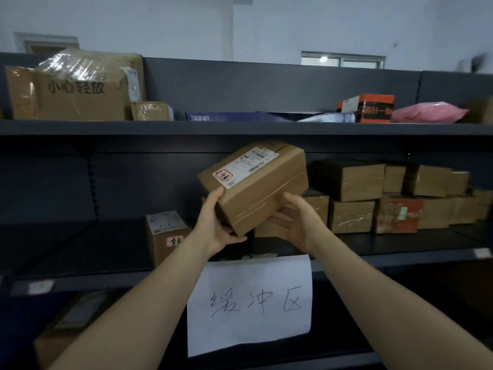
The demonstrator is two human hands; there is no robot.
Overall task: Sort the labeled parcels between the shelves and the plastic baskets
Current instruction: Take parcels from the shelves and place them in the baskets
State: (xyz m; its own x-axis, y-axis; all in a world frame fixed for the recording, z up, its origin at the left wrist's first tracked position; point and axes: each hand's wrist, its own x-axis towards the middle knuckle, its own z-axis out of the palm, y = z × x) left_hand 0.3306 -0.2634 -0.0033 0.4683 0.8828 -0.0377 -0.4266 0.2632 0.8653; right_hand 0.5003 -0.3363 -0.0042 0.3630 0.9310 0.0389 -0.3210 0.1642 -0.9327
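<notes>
You hold the box (262, 190) in the air at the middle of the view, in front of the middle shelf (80, 236) and just under the lip of the top shelf (240, 128). It is tilted. Its long axis runs from 8 o'clock up to 2 o'clock, the left end lower and nearer you. The white label (244, 166) lies along that axis on the upper face, which points up and toward you, with a red-edged sticker at its 8 o'clock end.

Your left grip (216, 222) clasps the low left end, thumb up on the end face and fingers curled under the bottom corner. Your right grip (296, 222) is released and flat, fingers spread beneath the long front face and thumb against it, bearing the box from below.

Behind the box, from 3 to 4 o'clock, stands a stack (349, 198) of brown cartons; whether the box touches them I cannot tell. At 8 o'clock a small carton (166, 236) sits alone on the middle shelf. A paper sign (250, 303) hangs from the shelf edge at 6 o'clock. On the top shelf are a big carton (80, 97) at 10 o'clock and an orange box (373, 108) and pink bag (426, 112) at 2 o'clock.
</notes>
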